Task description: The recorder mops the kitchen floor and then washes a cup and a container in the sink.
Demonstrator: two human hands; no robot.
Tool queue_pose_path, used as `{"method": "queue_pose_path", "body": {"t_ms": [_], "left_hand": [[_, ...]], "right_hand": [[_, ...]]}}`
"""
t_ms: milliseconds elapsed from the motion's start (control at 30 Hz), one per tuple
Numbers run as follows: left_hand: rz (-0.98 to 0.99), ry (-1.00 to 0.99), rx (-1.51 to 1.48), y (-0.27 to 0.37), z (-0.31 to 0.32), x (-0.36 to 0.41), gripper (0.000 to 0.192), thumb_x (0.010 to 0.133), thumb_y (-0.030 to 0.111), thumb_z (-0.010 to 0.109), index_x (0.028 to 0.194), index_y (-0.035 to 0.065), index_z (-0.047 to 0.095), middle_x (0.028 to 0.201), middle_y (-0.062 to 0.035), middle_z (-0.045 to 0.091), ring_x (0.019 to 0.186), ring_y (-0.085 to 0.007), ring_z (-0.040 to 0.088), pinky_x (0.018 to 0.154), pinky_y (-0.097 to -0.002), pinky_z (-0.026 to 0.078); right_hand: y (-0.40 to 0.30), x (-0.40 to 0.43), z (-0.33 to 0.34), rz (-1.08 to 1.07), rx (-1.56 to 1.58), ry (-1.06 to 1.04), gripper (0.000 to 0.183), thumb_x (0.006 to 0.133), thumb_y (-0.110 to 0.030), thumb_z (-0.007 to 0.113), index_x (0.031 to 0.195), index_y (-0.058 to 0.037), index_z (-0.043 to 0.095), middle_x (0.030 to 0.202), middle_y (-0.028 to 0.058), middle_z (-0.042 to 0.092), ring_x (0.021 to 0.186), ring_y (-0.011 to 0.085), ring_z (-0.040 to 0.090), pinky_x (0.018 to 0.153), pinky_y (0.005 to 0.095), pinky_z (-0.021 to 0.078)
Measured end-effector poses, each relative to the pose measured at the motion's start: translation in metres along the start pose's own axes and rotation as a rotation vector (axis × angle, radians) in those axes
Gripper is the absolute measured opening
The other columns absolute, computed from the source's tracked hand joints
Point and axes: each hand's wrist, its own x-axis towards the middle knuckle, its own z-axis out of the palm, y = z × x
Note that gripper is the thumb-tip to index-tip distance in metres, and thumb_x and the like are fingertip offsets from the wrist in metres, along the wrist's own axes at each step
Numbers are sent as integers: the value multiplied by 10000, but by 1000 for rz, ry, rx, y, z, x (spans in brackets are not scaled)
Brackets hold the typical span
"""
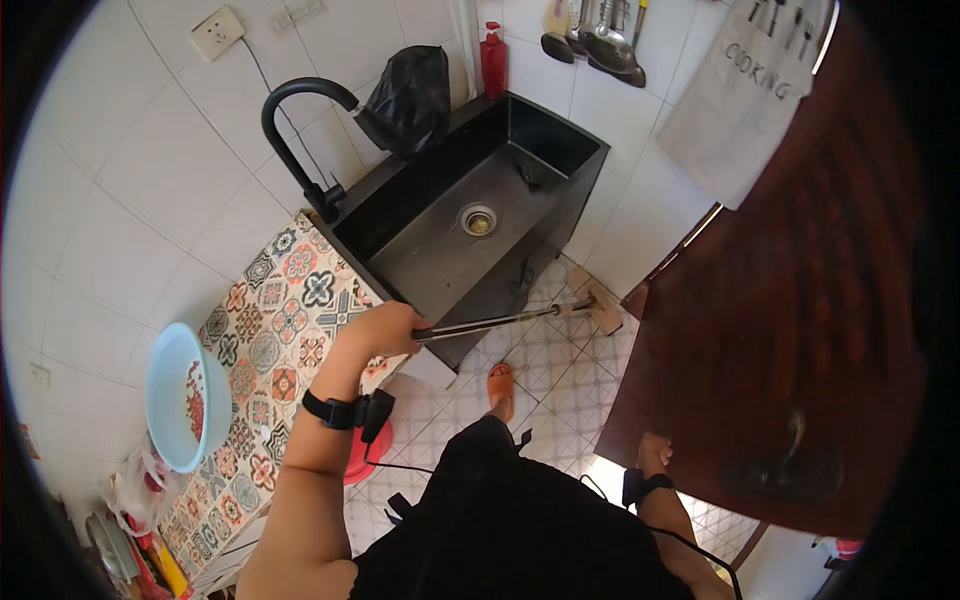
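My left hand [386,330] is closed around the end of a metal mop pole [495,322], over the front edge of the sink. The pole slants away to the right, down to a flat beige mop head [596,300] on the tiled floor. That head lies between the sink front and a dark red wooden door [750,300]. At the door's near edge is my right hand [655,451], its fingers curled. Whether it grips the door or only rests against it is not clear.
A black sink [420,270] with a black faucet [300,150] stands ahead. To the left, a light blue basin [165,397] with small red pieces sits on the patterned counter [289,322]. Beneath the counter edge is a red plastic object [367,454]. A cooking apron [739,105] hangs beside the door.
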Motion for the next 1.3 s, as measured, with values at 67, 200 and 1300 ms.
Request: {"method": "queue_pose_path", "body": {"t_ms": [67,200,1300], "left_hand": [[14,36,-43,-13,-17,7,422,621,125,626,1037,64,587,877,-153,611,805,-305,577,701,-346,455],[-60,25,-53,-33,-38,25,411,630,131,626,1038,101,592,840,-155,609,778,-306,577,687,-352,454],[-738,91,-370,-30,-49,179,370,714,126,569,1078,74,527,861,-160,555,819,-332,543,698,-401,443]], "right_hand": [[-39,-11,0,-179,-52,-10,455,706,-316,561,1058,-28,531,1114,163,498,1039,319,484,842,433,412],[-149,-28,13,-884,231,-69,372,696,-191,559,980,44,512,964,226,555,917,353,535,801,390,419],[-731,-140,100,-1524,-450,-640,664,677,-244,664,1236,-34,373,1191,203,446,1090,338,434,914,382,374]]}}
